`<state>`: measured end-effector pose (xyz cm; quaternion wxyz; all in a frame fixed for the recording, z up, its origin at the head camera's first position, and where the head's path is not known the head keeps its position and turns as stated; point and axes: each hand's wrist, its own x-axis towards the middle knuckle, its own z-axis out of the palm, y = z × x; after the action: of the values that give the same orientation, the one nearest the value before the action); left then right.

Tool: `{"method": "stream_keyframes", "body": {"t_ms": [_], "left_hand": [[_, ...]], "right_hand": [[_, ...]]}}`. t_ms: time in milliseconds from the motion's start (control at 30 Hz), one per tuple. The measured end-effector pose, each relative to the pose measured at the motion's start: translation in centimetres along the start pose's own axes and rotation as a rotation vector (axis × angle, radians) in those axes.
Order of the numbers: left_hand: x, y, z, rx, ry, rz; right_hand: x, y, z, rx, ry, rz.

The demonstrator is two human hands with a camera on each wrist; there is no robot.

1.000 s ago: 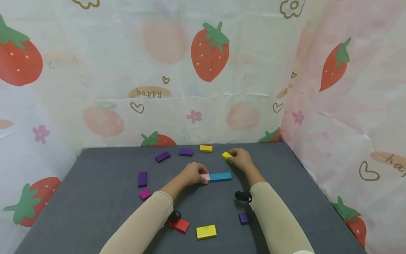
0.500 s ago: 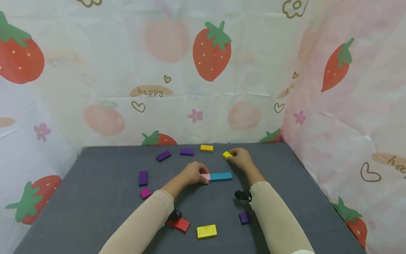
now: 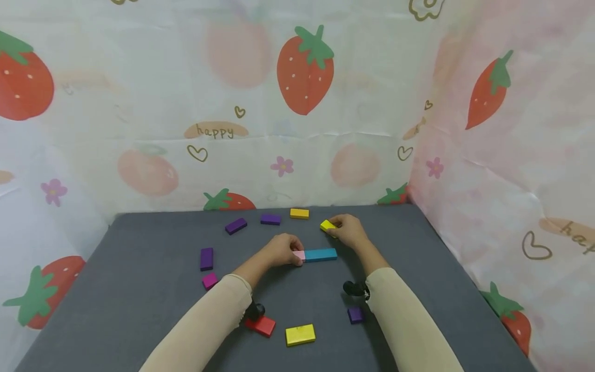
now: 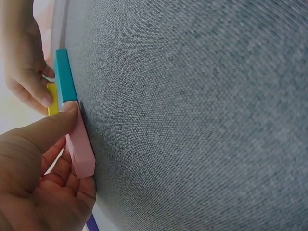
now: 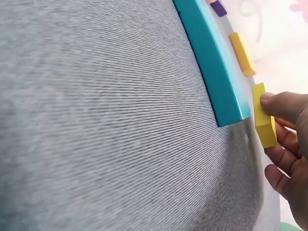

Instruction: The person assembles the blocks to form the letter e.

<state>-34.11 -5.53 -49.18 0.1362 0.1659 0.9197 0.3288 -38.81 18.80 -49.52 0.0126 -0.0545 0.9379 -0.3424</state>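
Mid-table, my left hand [image 3: 281,250] pinches a pink block [image 4: 81,144] between thumb and fingers. The pink block's end meets a blue block [image 3: 321,254], and the two lie in one line on the grey cloth. Farther back and to the right, my right hand [image 3: 349,231] grips a yellow block [image 5: 263,115], thumb on one face and fingers behind. That yellow block sits just beyond the blue block's right end, apart from it. From the left wrist view, the right hand's fingers and part of the yellow block show behind the blue block.
Around the hands lie an orange-yellow block [image 3: 299,213], several purple blocks [image 3: 206,259], a magenta block [image 3: 210,280], a red block [image 3: 264,326] partly behind the left sleeve, and a larger yellow block [image 3: 300,335]. A strawberry-print cloth [image 3: 260,103] hangs at the table's back edge.
The head view has shifted slightly. Both hands stay on the same blocks, with no clear movement of hands or blocks on the table.
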Motion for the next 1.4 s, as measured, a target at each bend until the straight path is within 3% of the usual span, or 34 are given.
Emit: {"method": "stream_keyframes", "body": {"t_ms": [633,1400], "left_hand": [[-0.3,-0.1,-0.4,0.004,0.007,-0.004],[-0.3,0.2,-0.2,-0.002,0.019,0.001]], "right_hand": [[-2.1,-0.5,0.7,0.015,-0.018,-0.012],[-2.4,-0.3,0.9,-0.003,-0.022,0.006]]}}
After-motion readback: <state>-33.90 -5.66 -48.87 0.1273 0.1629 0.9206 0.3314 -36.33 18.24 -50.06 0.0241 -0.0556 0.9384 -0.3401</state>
